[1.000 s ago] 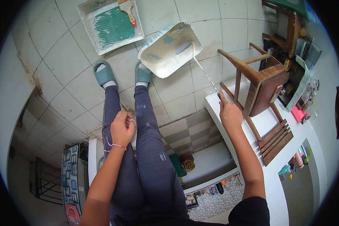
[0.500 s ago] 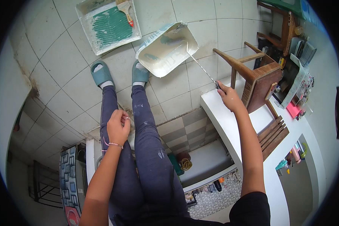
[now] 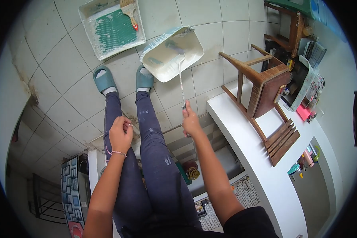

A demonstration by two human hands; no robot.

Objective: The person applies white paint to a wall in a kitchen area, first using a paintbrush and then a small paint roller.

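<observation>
My right hand (image 3: 191,121) is closed on the handle of a paint roller (image 3: 181,81). Its thin wire frame reaches away into a deep whitish paint container (image 3: 163,74), where the roller head (image 3: 175,47) lies against the paint-smeared inside. Over my left thigh, my left hand (image 3: 121,133) rests with loosely curled fingers, and nothing shows in it. To the far left of the container is a paint tray (image 3: 141,29) with a ridged green, paint-streaked bottom. A paintbrush (image 3: 127,12) with a red-tipped handle lies across the tray's corner.
A wooden chair (image 3: 252,85) lies tipped on a white ledge (image 3: 242,135) at the right, with household items behind it. My feet, in teal slippers (image 3: 103,80), stand on the tiled floor (image 3: 55,59). Below the ledge is a recess holding a coiled yellowish item (image 3: 193,173).
My right hand has swung left and nearer my body, bringing the roller's handle from a slant to nearly straight toward me. My left hand stays on my thigh.
</observation>
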